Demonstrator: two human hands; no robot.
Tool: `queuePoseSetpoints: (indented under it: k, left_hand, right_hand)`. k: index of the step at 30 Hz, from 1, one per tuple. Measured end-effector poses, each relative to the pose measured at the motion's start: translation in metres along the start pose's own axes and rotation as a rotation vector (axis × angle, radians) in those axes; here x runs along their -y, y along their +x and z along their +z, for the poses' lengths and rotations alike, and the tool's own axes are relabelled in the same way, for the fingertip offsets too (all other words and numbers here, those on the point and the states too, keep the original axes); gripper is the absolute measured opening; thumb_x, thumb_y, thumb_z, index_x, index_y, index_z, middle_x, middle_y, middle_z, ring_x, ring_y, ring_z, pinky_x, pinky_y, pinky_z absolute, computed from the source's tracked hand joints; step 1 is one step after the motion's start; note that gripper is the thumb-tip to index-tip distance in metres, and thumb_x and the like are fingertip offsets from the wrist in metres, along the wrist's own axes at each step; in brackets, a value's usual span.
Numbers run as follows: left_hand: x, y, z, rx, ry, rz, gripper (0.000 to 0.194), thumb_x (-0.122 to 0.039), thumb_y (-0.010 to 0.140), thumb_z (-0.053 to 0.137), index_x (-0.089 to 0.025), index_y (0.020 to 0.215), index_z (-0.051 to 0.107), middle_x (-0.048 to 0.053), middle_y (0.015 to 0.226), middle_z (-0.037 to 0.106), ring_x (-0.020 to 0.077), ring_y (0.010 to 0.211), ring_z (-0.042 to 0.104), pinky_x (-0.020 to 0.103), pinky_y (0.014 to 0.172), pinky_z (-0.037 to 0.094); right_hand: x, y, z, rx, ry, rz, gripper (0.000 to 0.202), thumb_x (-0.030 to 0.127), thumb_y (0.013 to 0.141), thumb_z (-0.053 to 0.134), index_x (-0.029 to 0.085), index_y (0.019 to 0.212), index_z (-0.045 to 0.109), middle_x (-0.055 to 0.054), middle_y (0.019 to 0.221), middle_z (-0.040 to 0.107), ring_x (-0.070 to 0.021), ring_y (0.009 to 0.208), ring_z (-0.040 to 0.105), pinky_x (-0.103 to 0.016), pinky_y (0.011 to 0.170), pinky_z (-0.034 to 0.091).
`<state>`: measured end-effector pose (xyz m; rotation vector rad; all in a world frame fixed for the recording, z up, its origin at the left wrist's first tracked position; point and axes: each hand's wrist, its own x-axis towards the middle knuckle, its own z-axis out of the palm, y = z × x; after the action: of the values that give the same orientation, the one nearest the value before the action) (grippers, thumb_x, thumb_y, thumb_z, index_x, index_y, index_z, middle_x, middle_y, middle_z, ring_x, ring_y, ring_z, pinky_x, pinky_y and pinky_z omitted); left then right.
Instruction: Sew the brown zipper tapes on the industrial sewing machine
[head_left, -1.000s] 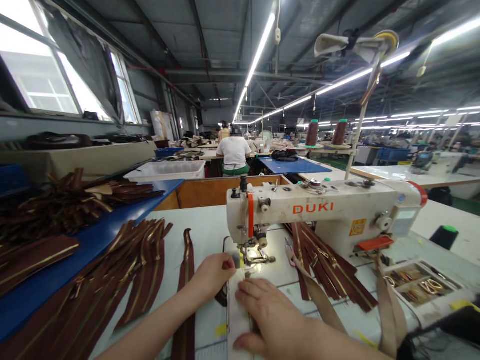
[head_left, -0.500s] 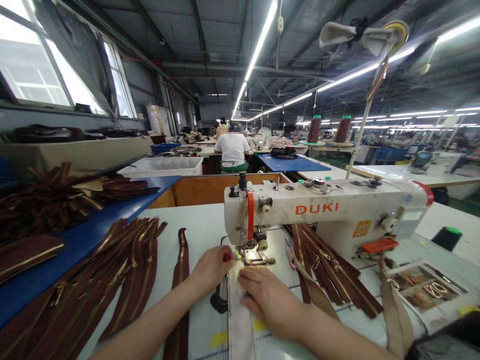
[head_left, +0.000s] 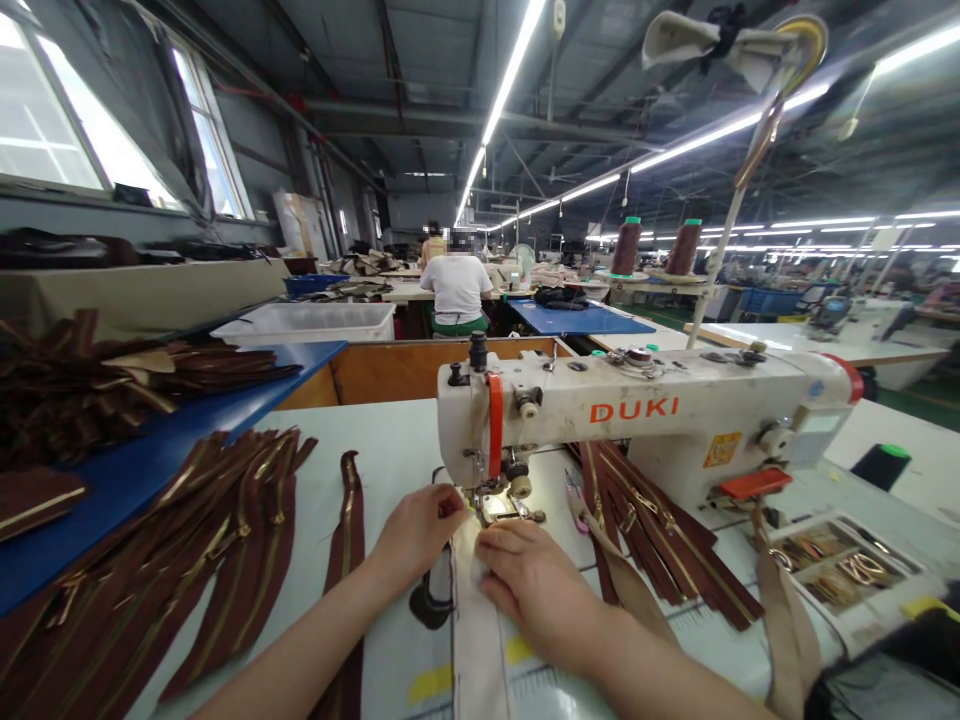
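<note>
My left hand [head_left: 421,530] is left of the needle area of the sewing machine [head_left: 622,410], its thumb and fingers pinched together. Whatever they hold is too small to make out. Beside it, my right hand [head_left: 536,590] lies palm down, fingers flat, just in front of the presser foot [head_left: 504,505]. Beneath the right fingertips a pale strip [head_left: 480,665] runs toward me; whether it is cloth or part of the machine's surface I cannot tell. A brown zipper [head_left: 349,540] lies left of my left forearm. Small scissors with pink handles [head_left: 576,505] rest right of the foot.
Many brown zippers [head_left: 247,540] are spread at the left, with another heap [head_left: 67,390] on a blue table. More zippers [head_left: 660,530] lie under the machine arm. A parts tray [head_left: 847,570] holds metal rings at the right. A person in white [head_left: 456,285] sits ahead.
The whole view has shifted slightly, so the machine and zippers sit a little further left and higher. Both hands stay close to the presser foot, in nearly the same pose.
</note>
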<state>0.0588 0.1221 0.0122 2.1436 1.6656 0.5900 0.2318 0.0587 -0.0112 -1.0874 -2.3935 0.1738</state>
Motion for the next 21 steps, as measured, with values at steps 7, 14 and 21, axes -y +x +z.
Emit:
queuePoseSetpoints:
  k: [7, 14, 21]
  left_hand:
    - [0.0007, -0.0010, 0.0013, 0.005, 0.012, -0.007, 0.011, -0.017, 0.076, 0.054, -0.020, 0.067, 0.059, -0.001, 0.070, 0.067, 0.0179, 0.070, 0.062, 0.024, 0.063, 0.040]
    - [-0.0017, -0.0007, 0.0002, -0.001, 0.023, -0.020, 0.011, -0.016, 0.076, 0.054, -0.019, 0.068, 0.061, 0.000, 0.071, 0.067, 0.0184, 0.069, 0.063, 0.025, 0.063, 0.040]
    - [-0.0001, -0.0011, 0.0017, -0.015, 0.020, -0.012, 0.009, -0.019, 0.078, 0.054, -0.019, 0.072, 0.061, 0.000, 0.072, 0.067, 0.0188, 0.070, 0.063, 0.025, 0.064, 0.041]
  right_hand:
    - [0.0036, 0.0022, -0.0028, 0.047, -0.074, -0.040, 0.016, 0.022, 0.090, 0.054, 0.015, 0.100, 0.065, -0.005, 0.102, 0.067, -0.0182, 0.105, 0.055, -0.029, 0.098, 0.040]
    - [0.0027, 0.0032, -0.0004, 0.052, -0.080, -0.041, 0.014, 0.022, 0.090, 0.053, 0.016, 0.097, 0.065, -0.004, 0.104, 0.067, -0.0178, 0.104, 0.055, -0.029, 0.096, 0.041]
    - [0.0030, 0.0020, -0.0002, 0.051, -0.092, -0.030, 0.013, 0.021, 0.089, 0.055, 0.016, 0.096, 0.065, -0.003, 0.104, 0.067, -0.0186, 0.102, 0.056, -0.030, 0.095, 0.042]
